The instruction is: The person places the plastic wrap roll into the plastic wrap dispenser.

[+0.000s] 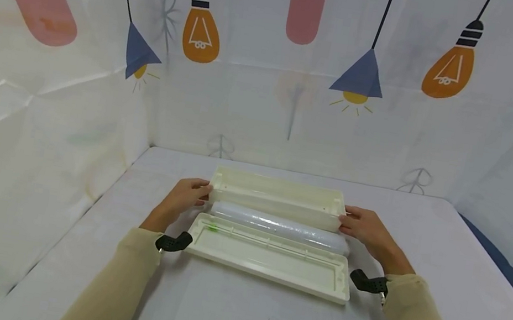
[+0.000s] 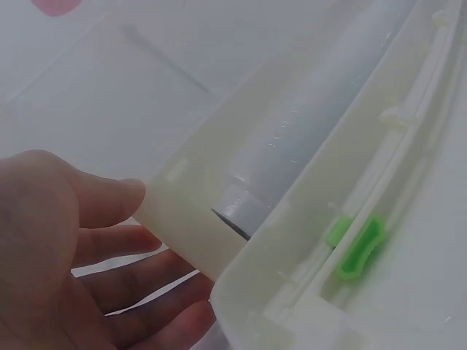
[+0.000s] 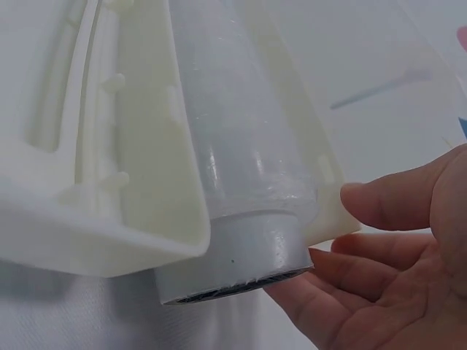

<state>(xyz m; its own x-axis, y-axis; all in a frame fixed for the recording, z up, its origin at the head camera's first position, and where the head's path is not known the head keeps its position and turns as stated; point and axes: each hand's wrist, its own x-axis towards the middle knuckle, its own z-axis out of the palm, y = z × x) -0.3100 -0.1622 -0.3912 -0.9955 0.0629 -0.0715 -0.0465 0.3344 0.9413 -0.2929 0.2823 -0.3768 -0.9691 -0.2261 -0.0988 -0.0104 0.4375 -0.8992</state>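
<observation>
Head view first: I see the box (image 1: 274, 208) toward the far part of the worktop (image 1: 231, 318), between the two hands. Its long axis runs left to right, nearly straight across, the right end a touch nearer me, and its open side faces up.

My left hand (image 1: 182, 196) grips the box's left end, and my right hand (image 1: 368, 231) grips its right end. On the wrist views I get each thumb at an end corner, with the other fingers curled below it.

Just in front of the box lies the roll (image 1: 281, 227), its length nearly parallel to it, slanting slightly so the right end comes nearer. That end sticks out past the box; my right wrist camera shows its rim there.

Nearest me is the lid (image 1: 266, 257), inner face up, its long axis also left to right and slanting the same way, right end nearer. A green slider (image 1: 213, 227) sits near its far left corner. Behind the worktop I see a wall sheet (image 1: 255, 104) printed with lamps.
</observation>
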